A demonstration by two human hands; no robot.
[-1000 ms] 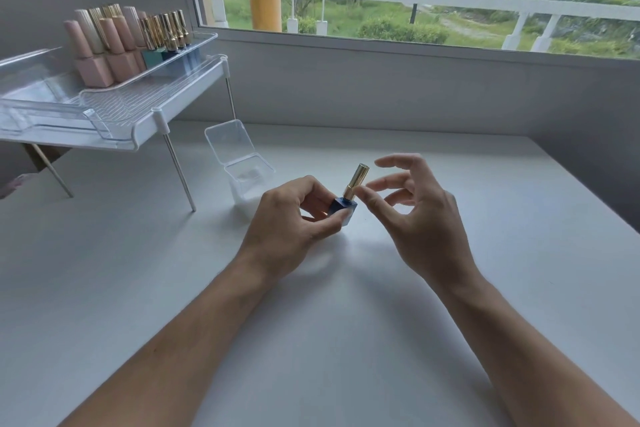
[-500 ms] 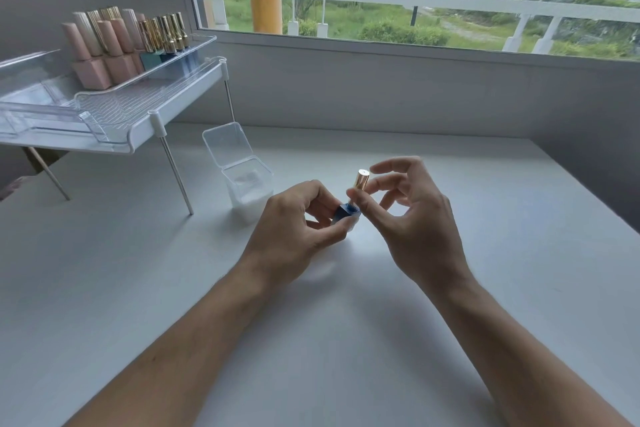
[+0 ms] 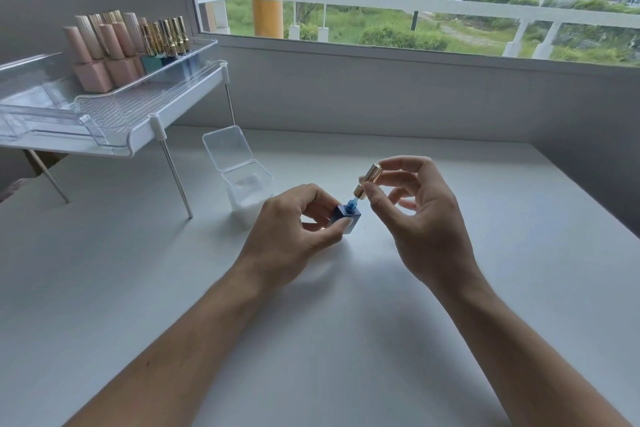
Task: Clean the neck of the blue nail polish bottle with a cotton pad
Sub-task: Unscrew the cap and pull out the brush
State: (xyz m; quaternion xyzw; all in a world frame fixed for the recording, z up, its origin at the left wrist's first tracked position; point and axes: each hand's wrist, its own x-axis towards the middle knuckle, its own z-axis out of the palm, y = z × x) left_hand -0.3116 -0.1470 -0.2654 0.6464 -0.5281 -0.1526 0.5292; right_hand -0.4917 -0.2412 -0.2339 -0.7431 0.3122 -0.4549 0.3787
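The left hand (image 3: 291, 236) pinches the blue nail polish bottle (image 3: 345, 217) at mid-table, while the right hand (image 3: 415, 208) pinches the gold cap (image 3: 367, 181), lifted just off the exposed neck (image 3: 350, 208). The open cotton pad box (image 3: 247, 191) sits just left. A loaded brush could drip polish onto the white table (image 3: 485, 288), or a loose pinch could tip the bottle.

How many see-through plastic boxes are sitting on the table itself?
1: a clear box with its hinged lid open, on the white table just behind the left hand, with white pads inside.
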